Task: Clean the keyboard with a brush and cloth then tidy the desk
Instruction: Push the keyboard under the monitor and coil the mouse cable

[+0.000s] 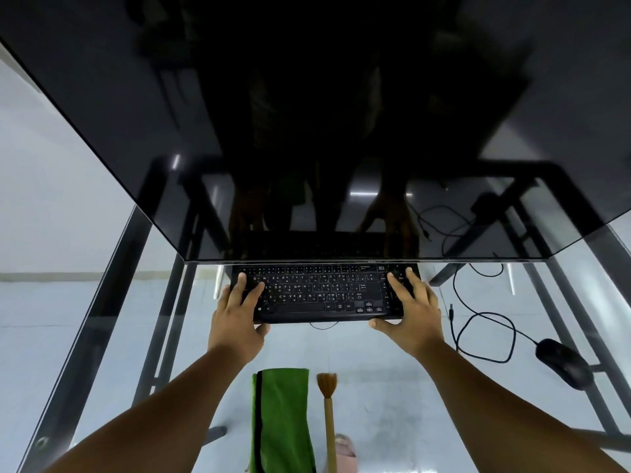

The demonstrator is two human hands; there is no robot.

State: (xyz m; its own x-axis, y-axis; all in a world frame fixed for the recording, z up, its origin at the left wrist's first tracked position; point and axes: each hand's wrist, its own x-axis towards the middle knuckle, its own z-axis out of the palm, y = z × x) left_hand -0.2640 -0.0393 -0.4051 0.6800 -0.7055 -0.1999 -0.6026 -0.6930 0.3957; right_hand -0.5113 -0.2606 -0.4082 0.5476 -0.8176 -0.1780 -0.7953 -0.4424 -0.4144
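A black keyboard (317,291) lies on the glass desk (392,377) just below the edge of a big dark monitor. My left hand (239,312) holds its left end, fingers on the keys and thumb under the front edge. My right hand (413,312) holds the right end the same way, fingers spread over the number pad, thumb at the front edge. Nearer to me lie a folded green cloth (281,421) with a black stripe and a wooden brush (328,414) with tan bristles pointing away from me, side by side.
The dark monitor (307,131) fills the upper view and overhangs the keyboard's far edge. A black mouse (563,363) sits at the right with its looped cable (485,336). Black desk frame bars show through the glass. A pink slipper (345,452) shows below the desk.
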